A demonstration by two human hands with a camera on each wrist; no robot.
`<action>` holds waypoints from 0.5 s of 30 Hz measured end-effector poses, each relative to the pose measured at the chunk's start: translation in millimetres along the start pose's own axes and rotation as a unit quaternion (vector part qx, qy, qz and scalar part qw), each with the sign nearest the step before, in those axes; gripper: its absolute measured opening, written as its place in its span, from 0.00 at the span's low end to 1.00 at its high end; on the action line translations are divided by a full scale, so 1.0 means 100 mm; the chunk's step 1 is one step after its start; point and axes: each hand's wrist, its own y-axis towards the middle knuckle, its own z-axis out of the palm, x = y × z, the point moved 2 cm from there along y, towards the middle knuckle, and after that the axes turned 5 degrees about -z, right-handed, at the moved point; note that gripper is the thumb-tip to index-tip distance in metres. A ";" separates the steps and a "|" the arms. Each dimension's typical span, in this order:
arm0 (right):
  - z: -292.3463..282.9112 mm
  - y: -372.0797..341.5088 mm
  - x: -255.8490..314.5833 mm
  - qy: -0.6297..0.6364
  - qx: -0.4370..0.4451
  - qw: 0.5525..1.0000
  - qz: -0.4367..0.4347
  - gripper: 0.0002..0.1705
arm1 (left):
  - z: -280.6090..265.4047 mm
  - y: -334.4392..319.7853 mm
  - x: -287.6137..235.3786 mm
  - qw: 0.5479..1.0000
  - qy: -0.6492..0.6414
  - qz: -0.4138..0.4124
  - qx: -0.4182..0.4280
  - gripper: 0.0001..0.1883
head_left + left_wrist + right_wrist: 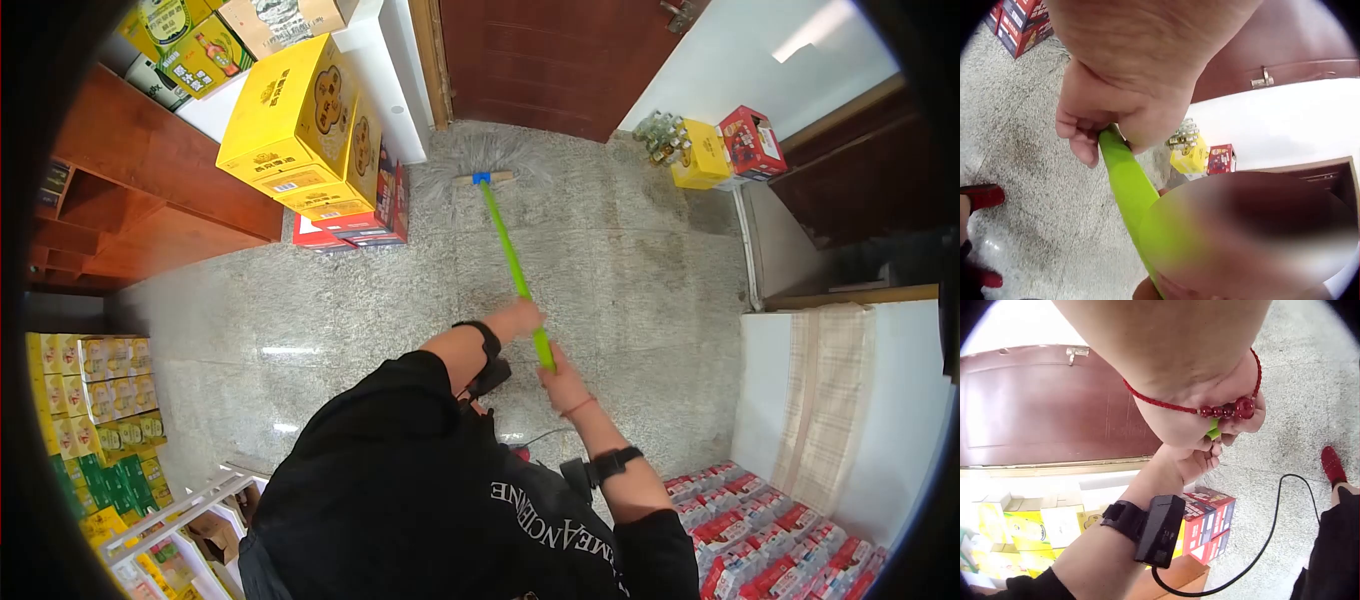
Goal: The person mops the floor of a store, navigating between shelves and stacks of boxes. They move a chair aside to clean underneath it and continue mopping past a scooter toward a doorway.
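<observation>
Indeed, left hand point(518, 319) and right hand point(564, 382) grip the green-handled, grey-stranded mop point(507, 240).
By the floor's point(620, 290) far right edge, bottles point(660, 136) in or beside a yellow carton point(704, 158), unclear which.

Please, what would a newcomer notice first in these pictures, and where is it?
Probably the bright green mop handle, gripped by the left hand and the right hand; it runs up the middle of the head view to grey mop strands on the floor before the dark red door. Next might come the big yellow boxes stacked on red boxes at upper left, then the red beaded bracelet just behind the right hand.
</observation>
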 end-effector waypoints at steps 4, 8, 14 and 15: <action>-0.33 -0.82 0.02 0.017 0.038 0.996 0.078 0.35 | 0.75 -0.36 -0.36 0.996 -0.075 -0.050 0.024 0.29; -0.70 -1.77 0.06 0.068 0.036 0.986 0.148 0.35 | 1.44 -0.70 -0.81 0.986 0.012 0.086 0.141 0.27; -1.26 -3.10 -0.12 0.103 0.015 0.968 0.229 0.35 | 2.49 -1.26 -1.55 0.958 -0.088 0.017 0.272 0.25; -1.30 -3.27 -0.19 0.103 0.013 0.968 0.226 0.35 | 2.58 -1.33 -1.67 0.959 -0.087 0.018 0.270 0.25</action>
